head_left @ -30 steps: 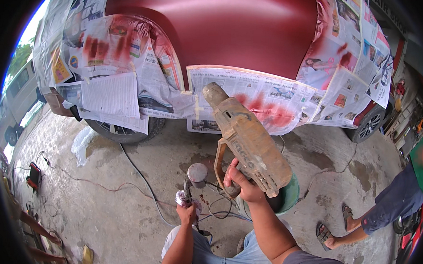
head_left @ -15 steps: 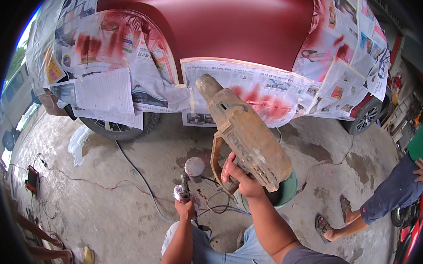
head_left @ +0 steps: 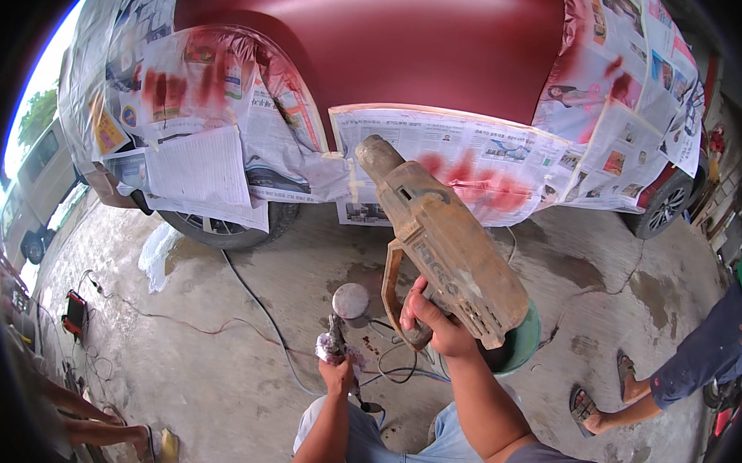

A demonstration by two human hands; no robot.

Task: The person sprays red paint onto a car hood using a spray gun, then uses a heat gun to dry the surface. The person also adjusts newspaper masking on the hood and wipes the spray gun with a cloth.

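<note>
My right hand [head_left: 448, 327] is wrapped round the handle of a worn, dusty brown heat gun [head_left: 457, 256]. Its nozzle [head_left: 380, 156] points up and left toward the newspaper masking [head_left: 441, 143] below a red car panel [head_left: 412, 51]. Lower and to the left, my left hand [head_left: 336, 372] is closed round a dark metal tool that looks like a spray gun [head_left: 336, 333], with a crumpled whitish rag [head_left: 324, 349] at the grip. Just beyond it is a round grey lid-like disc [head_left: 350, 301]; whether it joins the tool I cannot tell.
Behind the heat gun stands a green bucket [head_left: 528, 342]. Hoses and cords [head_left: 260, 305] cross the concrete floor to a small red-and-black box [head_left: 75, 314]. A person in sandals [head_left: 583, 406] stands at the right; another person's legs [head_left: 106, 431] show at lower left.
The whole view has shifted, so the car, floor and hands sit farther right in the picture. Both hands keep their holds, and the heat gun's aim looks much the same.
</note>
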